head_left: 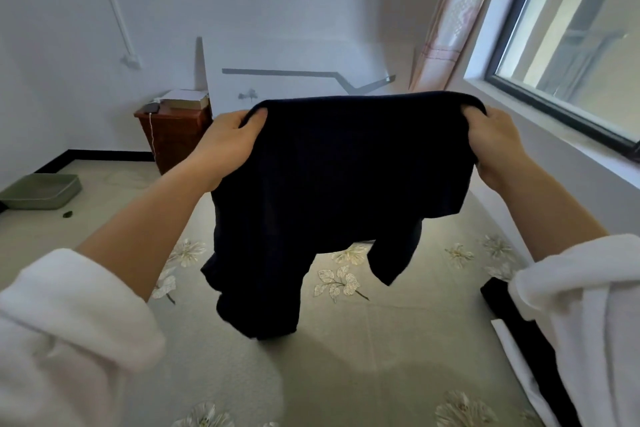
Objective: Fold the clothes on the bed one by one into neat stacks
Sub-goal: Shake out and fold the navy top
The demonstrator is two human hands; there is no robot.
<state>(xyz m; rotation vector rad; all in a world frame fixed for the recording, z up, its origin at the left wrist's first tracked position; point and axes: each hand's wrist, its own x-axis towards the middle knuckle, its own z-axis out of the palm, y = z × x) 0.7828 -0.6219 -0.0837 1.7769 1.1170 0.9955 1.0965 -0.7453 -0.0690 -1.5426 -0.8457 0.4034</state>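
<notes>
Head view; holding a dark garment (339, 184) above the bed (381, 340) with left hand (228, 146) and right hand (495, 146), fingers curled round its top corners; trailing its lower end there; probably risking a crooked fold from the bunched, uneven hang.

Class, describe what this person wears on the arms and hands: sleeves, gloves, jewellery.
The left sleeve and right sleeve are white, loose and soft-looking, pushed back so the forearms are bare. The left hand and right hand wear nothing: no gloves, rings or watch visible.
</notes>
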